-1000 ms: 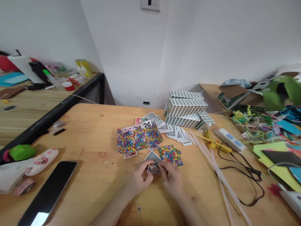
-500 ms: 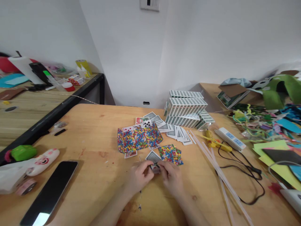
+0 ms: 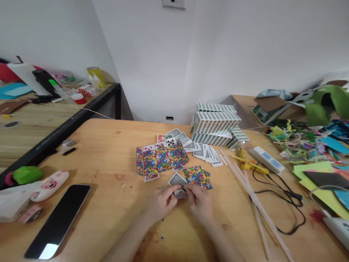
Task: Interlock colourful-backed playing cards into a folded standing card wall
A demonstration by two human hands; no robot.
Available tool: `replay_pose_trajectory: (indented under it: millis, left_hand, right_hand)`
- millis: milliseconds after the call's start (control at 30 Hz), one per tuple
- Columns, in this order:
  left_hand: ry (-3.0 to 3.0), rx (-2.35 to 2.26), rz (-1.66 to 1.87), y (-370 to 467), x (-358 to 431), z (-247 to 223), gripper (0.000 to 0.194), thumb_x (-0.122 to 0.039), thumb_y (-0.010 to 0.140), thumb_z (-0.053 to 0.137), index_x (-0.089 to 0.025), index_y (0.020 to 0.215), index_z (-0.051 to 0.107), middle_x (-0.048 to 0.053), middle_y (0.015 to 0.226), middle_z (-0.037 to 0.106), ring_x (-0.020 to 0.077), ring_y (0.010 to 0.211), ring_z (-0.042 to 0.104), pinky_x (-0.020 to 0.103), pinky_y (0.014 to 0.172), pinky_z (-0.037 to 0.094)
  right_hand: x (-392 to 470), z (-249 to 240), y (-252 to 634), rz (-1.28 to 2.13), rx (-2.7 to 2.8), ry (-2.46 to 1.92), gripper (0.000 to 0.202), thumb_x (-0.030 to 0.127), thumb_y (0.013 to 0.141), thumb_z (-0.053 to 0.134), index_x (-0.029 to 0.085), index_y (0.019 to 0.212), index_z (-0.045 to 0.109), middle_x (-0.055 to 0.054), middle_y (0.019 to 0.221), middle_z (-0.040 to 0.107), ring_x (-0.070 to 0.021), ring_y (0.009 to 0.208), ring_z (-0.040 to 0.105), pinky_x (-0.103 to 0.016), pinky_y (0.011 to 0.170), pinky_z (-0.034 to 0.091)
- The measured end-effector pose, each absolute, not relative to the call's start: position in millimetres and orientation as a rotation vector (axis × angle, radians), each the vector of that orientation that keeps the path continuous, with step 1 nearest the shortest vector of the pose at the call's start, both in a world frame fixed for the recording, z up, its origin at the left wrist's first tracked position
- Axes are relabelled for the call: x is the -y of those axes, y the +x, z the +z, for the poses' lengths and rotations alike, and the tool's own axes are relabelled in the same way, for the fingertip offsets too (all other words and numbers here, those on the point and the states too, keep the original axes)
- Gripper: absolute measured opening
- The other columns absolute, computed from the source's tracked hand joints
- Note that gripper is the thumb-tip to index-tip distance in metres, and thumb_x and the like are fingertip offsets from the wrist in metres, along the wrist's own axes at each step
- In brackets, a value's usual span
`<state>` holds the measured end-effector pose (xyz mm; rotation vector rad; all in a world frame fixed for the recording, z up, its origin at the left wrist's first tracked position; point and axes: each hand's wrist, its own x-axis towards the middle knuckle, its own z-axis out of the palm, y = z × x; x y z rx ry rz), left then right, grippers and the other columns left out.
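Observation:
Between my two hands is a playing card (image 3: 180, 194) with a red mark on its white face. The fingers of my left hand (image 3: 163, 201) pinch its left side, and those of my right hand (image 3: 198, 199) pinch its right side. Fingertips hide part of the card. Just beyond lies a grey-backed playing card (image 3: 177, 179). Colourful patterned pieces (image 3: 198, 177) rest to the right of it. Farther off, a folded strip with the same bright pattern (image 3: 160, 158) stands on the table, with card faces showing along its top.
Stacked card boxes (image 3: 216, 122) stand at the back, with fanned cards (image 3: 207, 154) before them. On the right lie glue sticks (image 3: 252, 194), a yellow glue gun (image 3: 251, 165), a power strip (image 3: 267, 159) and a black cable. A phone (image 3: 58, 220) lies at left.
Both hands stay in nearly the same place, still gripping the card. Slightly more of its white face shows between the fingers. The view has shifted a little.

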<state>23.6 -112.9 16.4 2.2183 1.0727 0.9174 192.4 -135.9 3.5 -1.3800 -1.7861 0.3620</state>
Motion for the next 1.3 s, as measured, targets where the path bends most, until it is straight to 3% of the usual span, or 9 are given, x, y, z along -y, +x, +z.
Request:
replay_pose_trajectory:
  millis: [133,333,600,800,1033,1300]
  left_hand:
    - [2.163,-1.041,0.957,23.0,112.6,21.0,0.039,-0.013,0.076,0.043,-0.019,0.113,0.054,0.004,0.089,0.069,0.0128,0.075,0.064,0.023,0.07,0.051]
    - [2.134,-1.177,0.971,28.6,112.9,21.9,0.019,-0.019,0.079,0.047,-0.02,0.092,0.061,0.003,0.079,0.07,0.0135,0.07,0.065,0.023,0.066,0.052]
    - [2.157,-1.131,0.904,26.5,112.9,16.0,0.031,-0.012,0.075,0.043,-0.019,0.1,0.059,0.003,0.084,0.07,0.0133,0.072,0.065,0.023,0.068,0.051]
    - [2.015,-1.175,0.978,27.0,113.6,19.2,0.025,-0.017,0.078,0.044,-0.019,0.1,0.057,0.004,0.09,0.068,0.0145,0.079,0.064,0.025,0.072,0.052]
    - [2.097,-1.272,1.048,31.9,113.8,11.8,0.016,-0.02,0.083,0.042,-0.019,0.088,0.057,0.004,0.079,0.067,0.0152,0.073,0.063,0.026,0.066,0.05]
    - [2.142,-1.32,1.032,30.0,114.1,15.2,0.015,-0.019,0.084,0.039,-0.019,0.085,0.055,0.004,0.075,0.064,0.0152,0.07,0.062,0.026,0.063,0.049]
  right_hand:
    - [136.5,4.9,192.7,0.331,1.807,-1.381,0.02,0.014,0.082,0.042,0.019,0.086,0.061,-0.004,0.069,0.066,-0.0142,0.06,0.061,-0.024,0.057,0.048]
    - [136.4,5.0,193.1,0.277,1.872,-1.381,0.021,0.013,0.083,0.042,0.018,0.087,0.061,-0.005,0.07,0.067,-0.0156,0.062,0.062,-0.025,0.058,0.048]
    - [135.3,6.6,194.6,0.317,1.817,-1.382,0.022,0.013,0.082,0.04,0.019,0.086,0.061,-0.004,0.069,0.066,-0.0154,0.062,0.062,-0.025,0.056,0.048]
    - [134.4,6.0,194.8,0.391,1.743,-1.404,0.019,0.017,0.082,0.042,0.02,0.087,0.06,-0.004,0.075,0.068,-0.0158,0.066,0.064,-0.025,0.059,0.05]
    - [134.0,9.7,189.9,0.521,1.75,-1.398,0.015,0.024,0.082,0.046,0.019,0.08,0.061,-0.002,0.061,0.064,-0.012,0.049,0.057,-0.021,0.047,0.044]
    - [136.7,12.8,182.6,0.722,1.701,-1.362,0.023,0.017,0.079,0.042,0.018,0.087,0.063,-0.001,0.064,0.065,-0.0109,0.049,0.055,-0.019,0.045,0.042]
